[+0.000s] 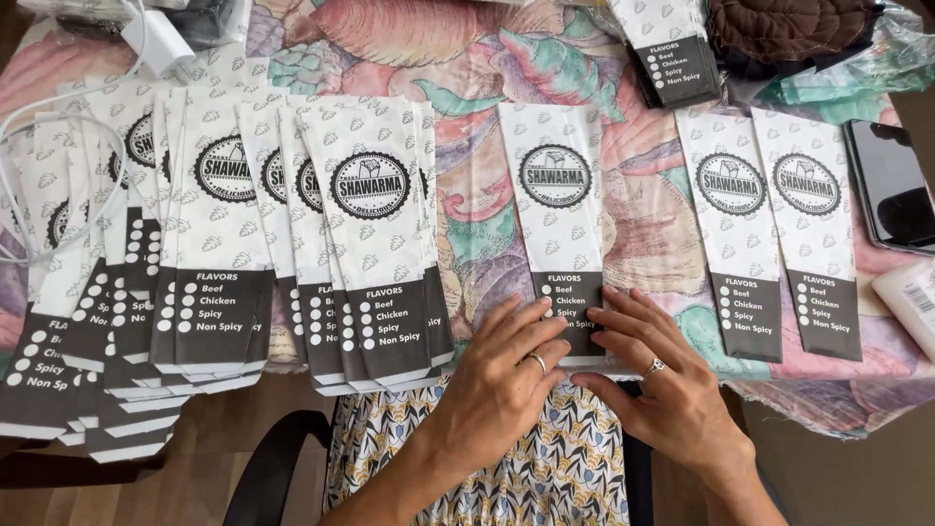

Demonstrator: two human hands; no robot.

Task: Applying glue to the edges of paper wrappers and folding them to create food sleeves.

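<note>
White paper sleeves with a round dark emblem and a dark band at the bottom lay across the surface (467, 58), which was covered in a cloth printed with large pastel leaves and shells. One single paper sleeve (562, 205) lay flat in the middle, its dark lower end at the near edge. The left hand (506, 375) rested on that lower end with fingers spread flat, a ring on one finger, its grip released and pressing rather than grasping. The right hand (667, 385), also ringed, lay just beside it, fingertips touching the sleeve's lower right corner, likewise open and flat. To the left a big fanned stack of sleeves (224, 253) overlapped one another and hung over the near edge. To the right two more sleeves (769, 234) lay side by side, near a dark phone (891, 185). Another small pile of sleeves (672, 49) sat at the far edge. A white cable and charger (146, 44) lay at the far left corner.
</note>
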